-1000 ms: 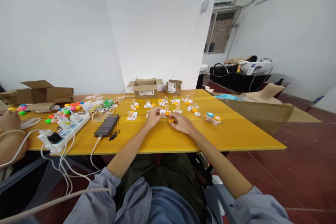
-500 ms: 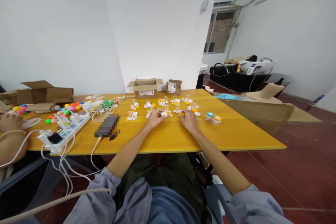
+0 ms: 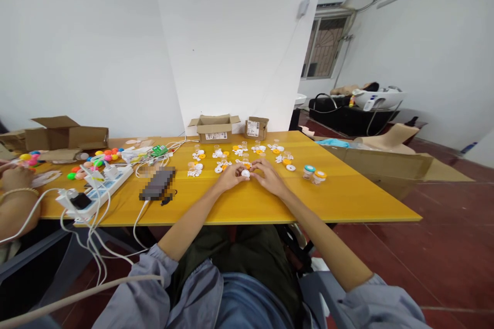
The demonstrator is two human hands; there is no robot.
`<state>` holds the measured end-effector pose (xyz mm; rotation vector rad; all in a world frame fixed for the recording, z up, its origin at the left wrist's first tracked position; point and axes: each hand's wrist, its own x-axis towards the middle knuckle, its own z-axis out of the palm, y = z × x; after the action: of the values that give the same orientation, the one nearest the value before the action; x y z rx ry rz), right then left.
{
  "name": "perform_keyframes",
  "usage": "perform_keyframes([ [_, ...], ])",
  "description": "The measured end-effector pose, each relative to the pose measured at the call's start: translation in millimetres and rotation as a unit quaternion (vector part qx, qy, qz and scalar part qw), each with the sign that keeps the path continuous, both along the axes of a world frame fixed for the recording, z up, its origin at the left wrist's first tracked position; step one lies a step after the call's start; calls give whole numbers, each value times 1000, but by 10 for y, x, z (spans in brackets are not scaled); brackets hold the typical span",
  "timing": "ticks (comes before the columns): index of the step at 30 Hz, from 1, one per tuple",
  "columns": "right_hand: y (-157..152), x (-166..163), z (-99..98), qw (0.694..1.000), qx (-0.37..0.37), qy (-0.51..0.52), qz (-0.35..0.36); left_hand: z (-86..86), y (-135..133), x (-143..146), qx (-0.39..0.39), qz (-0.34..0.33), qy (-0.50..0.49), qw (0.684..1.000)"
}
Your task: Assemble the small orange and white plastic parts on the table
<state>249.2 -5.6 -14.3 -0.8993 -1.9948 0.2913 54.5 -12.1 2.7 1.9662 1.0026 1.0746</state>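
Observation:
Both my hands meet at the middle of the yellow table [image 3: 339, 204]. My left hand [image 3: 230, 178] and my right hand [image 3: 269, 177] pinch a small white round cap [image 3: 245, 173] between their fingertips. Just beyond them lie several small white and orange caps and clear little jars [image 3: 239, 153] in loose groups. Two closed small jars, one with a teal lid [image 3: 308, 170] and one with an orange lid [image 3: 319, 176], stand to the right of my right hand.
A white power strip [image 3: 96, 193] with cables and a dark blurred device [image 3: 157, 185] lie at left. Coloured balls [image 3: 98, 158] and cardboard boxes [image 3: 214, 128] sit along the far edge. Another person's arm [image 3: 13, 200] rests at the far left.
My right hand came back left from the orange caps and now meets my left hand on the white cap. The left hand shifted slightly toward me.

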Motion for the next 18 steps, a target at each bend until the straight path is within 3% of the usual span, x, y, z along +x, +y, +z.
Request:
perform_keyframes([
  [18, -40, -29, 4, 997, 19, -65, 36, 19, -34, 21, -38, -36, -6, 999],
])
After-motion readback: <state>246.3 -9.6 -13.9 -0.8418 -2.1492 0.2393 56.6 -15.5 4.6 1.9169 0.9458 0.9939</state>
